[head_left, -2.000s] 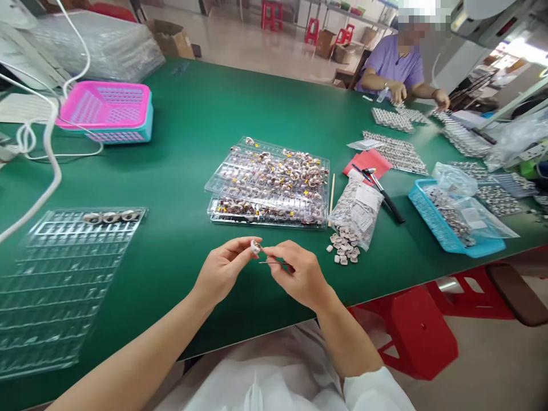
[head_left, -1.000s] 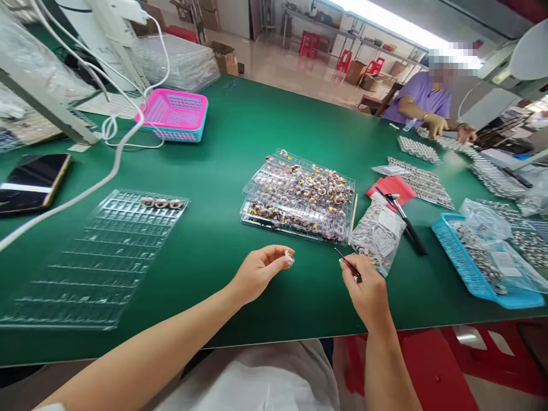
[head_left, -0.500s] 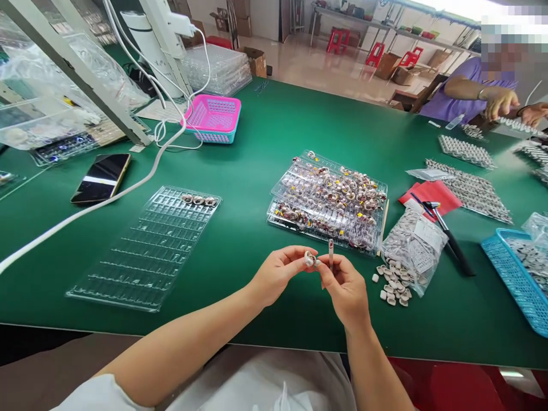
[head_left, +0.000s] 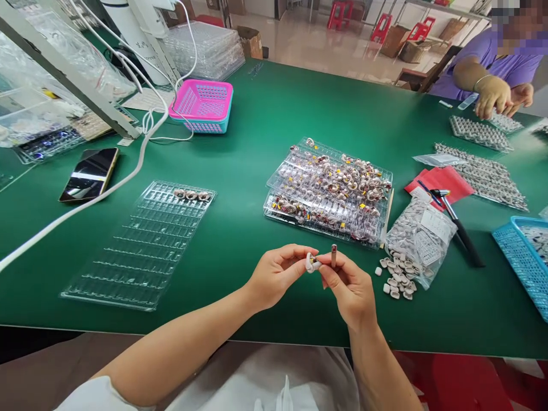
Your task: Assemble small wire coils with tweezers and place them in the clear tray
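Note:
My left hand (head_left: 276, 277) pinches a small white earphone shell (head_left: 309, 264) with dark and gold parts showing inside. From the other side, my right hand (head_left: 350, 288) closes its fingertips on a small whitish piece (head_left: 317, 266) touching that shell; how the two fit is too small to tell. A slim tool with a brownish upright end (head_left: 334, 254) sticks up between my right fingers. Beyond my hands, stacked clear trays (head_left: 278, 220) carry many wired earphone parts. Loose whitish covers (head_left: 399, 278) lie right of my right hand, beside a plastic bag (head_left: 415, 225) of them.
At left, a clear blister tray (head_left: 124, 251) has 3 earphone parts in its top row. A phone (head_left: 89, 174), a white cable (head_left: 77, 212) and a pink basket (head_left: 201, 100) lie beyond. To the right are a black-handled tool (head_left: 464, 240), a blue basket (head_left: 514, 257) and a co-worker's hands (head_left: 496, 97).
My view has shifted slightly. The shell has turned a little in my left fingers, with my right fingertips still against it. The co-worker's hands have moved down to the parts on the table.

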`<state>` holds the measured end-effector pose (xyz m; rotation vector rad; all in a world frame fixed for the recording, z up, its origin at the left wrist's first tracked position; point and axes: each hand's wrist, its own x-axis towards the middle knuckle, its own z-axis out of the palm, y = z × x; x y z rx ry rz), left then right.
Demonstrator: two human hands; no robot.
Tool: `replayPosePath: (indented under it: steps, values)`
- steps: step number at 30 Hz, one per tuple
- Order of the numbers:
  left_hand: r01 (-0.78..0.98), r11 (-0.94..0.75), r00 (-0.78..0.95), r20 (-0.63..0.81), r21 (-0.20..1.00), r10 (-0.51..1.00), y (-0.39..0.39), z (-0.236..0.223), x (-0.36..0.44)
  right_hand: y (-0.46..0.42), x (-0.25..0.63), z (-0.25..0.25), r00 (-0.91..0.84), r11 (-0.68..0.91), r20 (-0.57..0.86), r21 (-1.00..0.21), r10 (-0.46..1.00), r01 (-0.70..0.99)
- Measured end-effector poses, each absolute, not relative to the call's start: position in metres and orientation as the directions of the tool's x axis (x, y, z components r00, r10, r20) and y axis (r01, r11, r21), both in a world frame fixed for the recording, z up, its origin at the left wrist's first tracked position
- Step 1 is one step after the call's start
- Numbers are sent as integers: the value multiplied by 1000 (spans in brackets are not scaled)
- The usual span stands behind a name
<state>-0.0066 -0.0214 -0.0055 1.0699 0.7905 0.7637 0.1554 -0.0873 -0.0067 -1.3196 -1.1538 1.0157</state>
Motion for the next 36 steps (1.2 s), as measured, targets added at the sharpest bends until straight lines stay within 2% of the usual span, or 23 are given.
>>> replayPosePath:
  steps: [6, 15, 22, 26, 32, 36]
  values:
    - [-91, 202, 506, -130, 975, 853, -22, -6, -7, -88, 156, -6, 159, 43, 65, -990, 985, 134]
    - [-46, 88, 446, -58, 995, 893, -25, -12, -6, -88, 154, -11, 173, 25, 44, -993, 984, 112]
    - [-42, 91, 435, -64, 995, 898, -27, -11, -5, -85, 151, -6, 197, 19, 42, -993, 979, 118]
    - [-64, 147, 407, -108, 987, 907, -27, -6, -3, -85, 148, -6, 208, 22, 40, -996, 977, 88]
    - [-150, 422, 421, -328, 894, 846, -25, -3, -1, -88, 148, -11, 260, 16, 49, -992, 964, 128]
    - [-165, 426, 423, -327, 889, 845, -25, -3, 0, -89, 148, -13, 275, 16, 84, -971, 958, 238]
